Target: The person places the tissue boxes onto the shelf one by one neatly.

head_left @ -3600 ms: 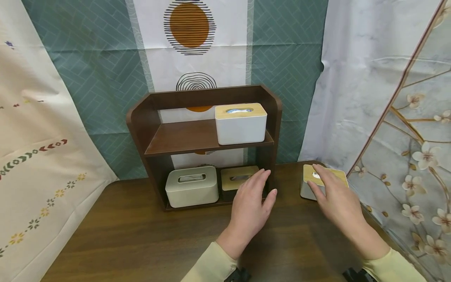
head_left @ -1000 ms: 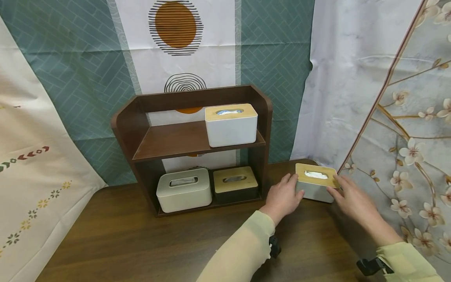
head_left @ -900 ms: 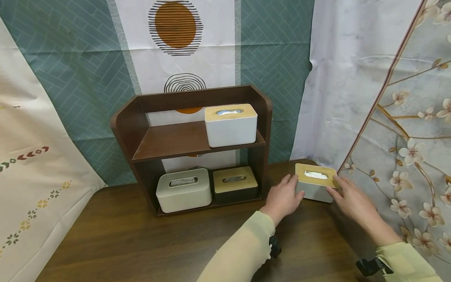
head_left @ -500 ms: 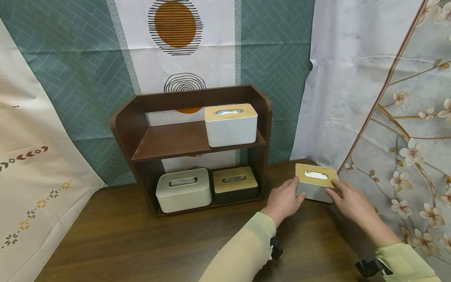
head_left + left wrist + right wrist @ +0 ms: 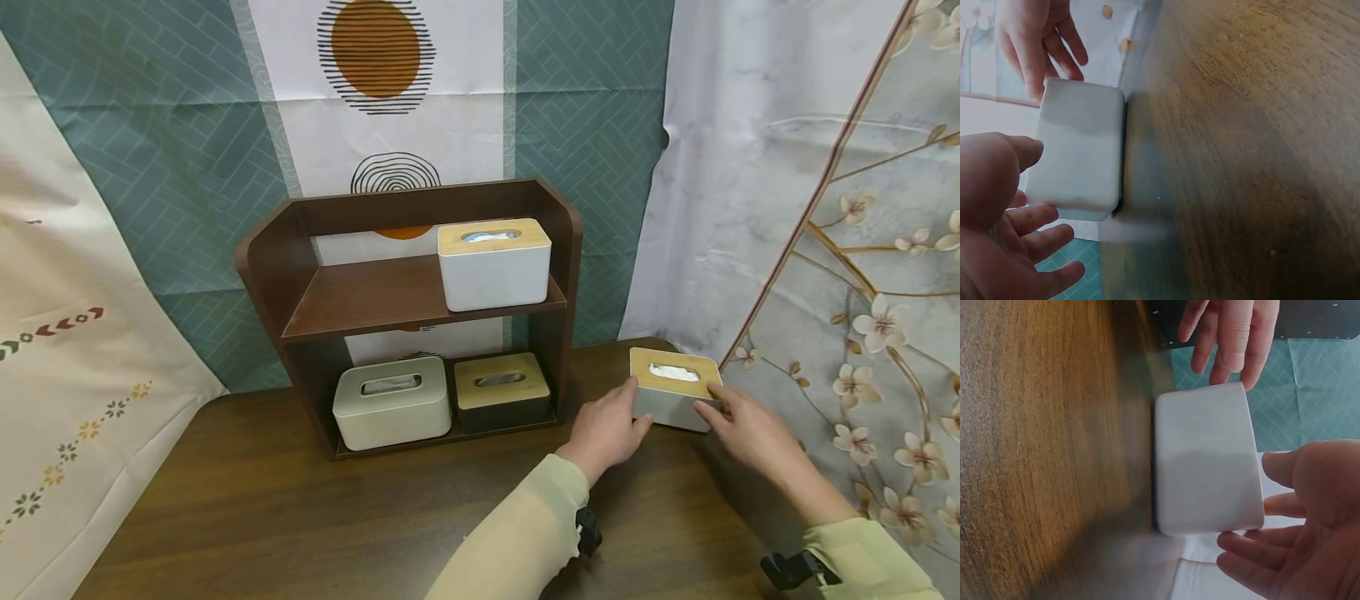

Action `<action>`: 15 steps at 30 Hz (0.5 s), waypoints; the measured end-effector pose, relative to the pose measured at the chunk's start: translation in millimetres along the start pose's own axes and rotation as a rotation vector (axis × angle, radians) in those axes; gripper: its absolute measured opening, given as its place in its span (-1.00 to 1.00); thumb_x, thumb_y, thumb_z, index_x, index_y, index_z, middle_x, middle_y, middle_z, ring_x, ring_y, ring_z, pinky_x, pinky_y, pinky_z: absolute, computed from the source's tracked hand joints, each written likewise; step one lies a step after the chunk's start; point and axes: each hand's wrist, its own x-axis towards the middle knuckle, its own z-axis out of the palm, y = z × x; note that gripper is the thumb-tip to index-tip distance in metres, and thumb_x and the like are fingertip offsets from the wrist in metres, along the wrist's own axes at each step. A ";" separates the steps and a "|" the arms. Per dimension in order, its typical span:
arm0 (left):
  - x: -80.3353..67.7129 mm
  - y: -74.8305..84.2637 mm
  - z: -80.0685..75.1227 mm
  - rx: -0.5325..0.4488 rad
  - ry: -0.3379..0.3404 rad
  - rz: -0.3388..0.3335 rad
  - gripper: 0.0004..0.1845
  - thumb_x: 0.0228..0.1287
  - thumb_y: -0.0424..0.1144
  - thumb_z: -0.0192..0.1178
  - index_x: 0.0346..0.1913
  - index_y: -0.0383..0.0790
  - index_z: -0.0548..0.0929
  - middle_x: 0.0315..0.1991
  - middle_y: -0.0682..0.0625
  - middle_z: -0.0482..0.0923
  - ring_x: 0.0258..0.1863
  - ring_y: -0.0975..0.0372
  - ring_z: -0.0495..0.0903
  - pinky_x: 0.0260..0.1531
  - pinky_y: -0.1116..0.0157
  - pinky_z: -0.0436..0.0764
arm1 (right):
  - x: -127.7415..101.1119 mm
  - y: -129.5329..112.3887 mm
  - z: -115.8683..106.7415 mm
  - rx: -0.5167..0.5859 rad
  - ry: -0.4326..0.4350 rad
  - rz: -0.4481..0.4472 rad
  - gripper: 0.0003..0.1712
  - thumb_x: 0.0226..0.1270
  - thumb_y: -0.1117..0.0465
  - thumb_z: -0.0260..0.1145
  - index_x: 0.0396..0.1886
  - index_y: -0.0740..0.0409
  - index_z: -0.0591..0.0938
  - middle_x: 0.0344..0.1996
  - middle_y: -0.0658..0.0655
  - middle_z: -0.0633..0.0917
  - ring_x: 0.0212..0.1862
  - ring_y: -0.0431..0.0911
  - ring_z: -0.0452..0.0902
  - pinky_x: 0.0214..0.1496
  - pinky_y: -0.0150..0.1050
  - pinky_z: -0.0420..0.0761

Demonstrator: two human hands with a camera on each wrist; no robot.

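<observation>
A tissue box (image 5: 669, 408) with a pale body and wooden lid stands on the table, right of the shelf; white tissue shows in its slot. My left hand (image 5: 603, 427) is at its left end, my right hand (image 5: 752, 429) at its right end. The left wrist view shows the box's plain front (image 5: 1079, 147), with the left thumb (image 5: 1030, 152) at its top edge and loosely extended fingers at the end. From the right wrist, the right hand (image 5: 1310, 515) has relaxed fingers against the near end and the thumb close to the lid edge.
A dark brown two-tier shelf (image 5: 375, 292) stands left of the hands. On its upper tier sits a white tissue box (image 5: 495, 279); below are a grey-green one (image 5: 393, 417) and a black one with a wooden lid (image 5: 502, 400). A flowered cloth (image 5: 877, 375) hangs at the right.
Since the oldest frame, my left hand has moved right from before the shelf to the box's left end. My right hand has shifted off its lid to the right end. Lately both barely move.
</observation>
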 end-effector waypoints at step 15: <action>-16.1 -4.4 -8.8 0.044 0.035 0.040 -0.30 0.66 0.15 0.25 0.69 0.00 0.40 0.52 0.19 0.54 0.40 0.39 0.58 0.34 0.30 0.56 | -6.1 -9.4 2.4 -0.027 0.008 0.001 -0.25 0.77 0.04 0.27 0.47 0.70 0.40 0.13 0.67 0.61 0.13 0.55 0.63 0.04 0.45 0.60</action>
